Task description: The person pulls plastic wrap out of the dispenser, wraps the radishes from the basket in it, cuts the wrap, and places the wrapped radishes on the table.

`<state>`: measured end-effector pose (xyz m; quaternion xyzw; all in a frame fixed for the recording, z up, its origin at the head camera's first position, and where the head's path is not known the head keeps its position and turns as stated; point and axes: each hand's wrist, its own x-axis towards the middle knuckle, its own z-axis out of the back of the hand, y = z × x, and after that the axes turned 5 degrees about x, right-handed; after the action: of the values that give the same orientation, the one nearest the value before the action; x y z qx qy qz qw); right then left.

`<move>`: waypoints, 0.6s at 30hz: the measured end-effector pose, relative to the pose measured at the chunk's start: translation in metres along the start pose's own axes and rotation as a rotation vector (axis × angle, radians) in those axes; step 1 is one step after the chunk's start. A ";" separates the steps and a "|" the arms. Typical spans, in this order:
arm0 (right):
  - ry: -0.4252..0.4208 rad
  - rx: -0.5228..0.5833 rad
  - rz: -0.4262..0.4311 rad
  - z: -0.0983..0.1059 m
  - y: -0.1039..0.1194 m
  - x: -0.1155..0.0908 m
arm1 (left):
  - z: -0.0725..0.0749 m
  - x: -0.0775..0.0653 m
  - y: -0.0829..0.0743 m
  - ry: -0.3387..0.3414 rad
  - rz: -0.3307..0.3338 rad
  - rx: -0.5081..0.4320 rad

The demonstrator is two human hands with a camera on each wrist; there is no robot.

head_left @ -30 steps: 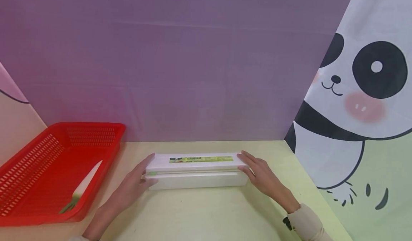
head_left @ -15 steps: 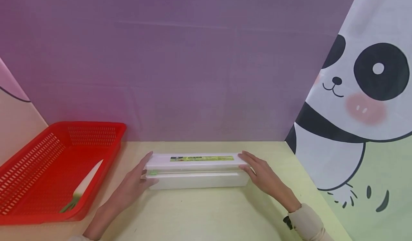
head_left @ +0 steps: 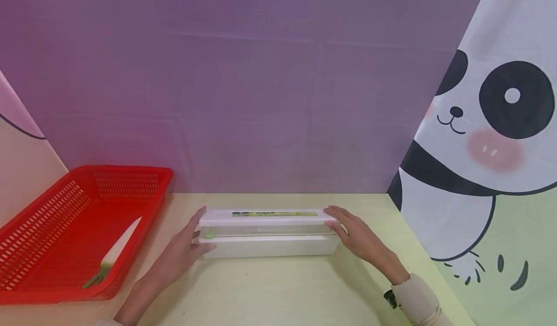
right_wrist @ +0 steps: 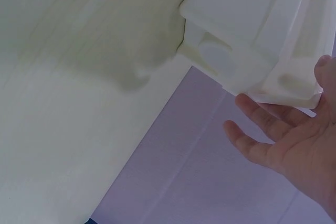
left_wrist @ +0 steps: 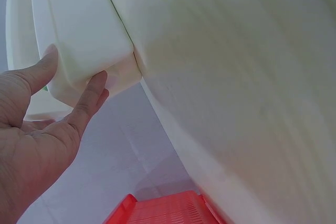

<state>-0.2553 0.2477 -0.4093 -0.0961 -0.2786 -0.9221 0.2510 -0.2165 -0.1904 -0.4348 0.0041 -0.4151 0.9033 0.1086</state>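
Observation:
A long white cling film dispenser lies on the table, with a yellow-green label on its lid. The lid stands raised along the front, and a green slider shows in the gap at the left. My left hand holds the left end, thumb on the front of the base and fingers against the end wall. At the right end my right hand grips the lid, thumb at its front edge and fingers over its top corner. Two right fingers extend near the end wall.
To the left stands a red plastic basket holding a white radish-like vegetable with green stems. A purple sheet hangs behind the pale table. On the right is a panda-print sheet.
The lid's front edge has risen, and the gap between lid and base has widened. Both hands stay at the dispenser's ends. The whole view has shifted slightly.

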 end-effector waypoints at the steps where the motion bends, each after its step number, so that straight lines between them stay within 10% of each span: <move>1: 0.004 0.007 -0.005 0.000 0.000 0.000 | 0.000 0.000 0.000 0.004 0.004 -0.002; 18: 0.011 0.073 -0.017 0.004 0.001 0.010 | 0.001 -0.001 0.001 -0.015 -0.024 0.006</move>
<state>-0.2637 0.2449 -0.4026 -0.0794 -0.3116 -0.9139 0.2479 -0.2159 -0.1923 -0.4352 0.0161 -0.4131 0.9031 0.1162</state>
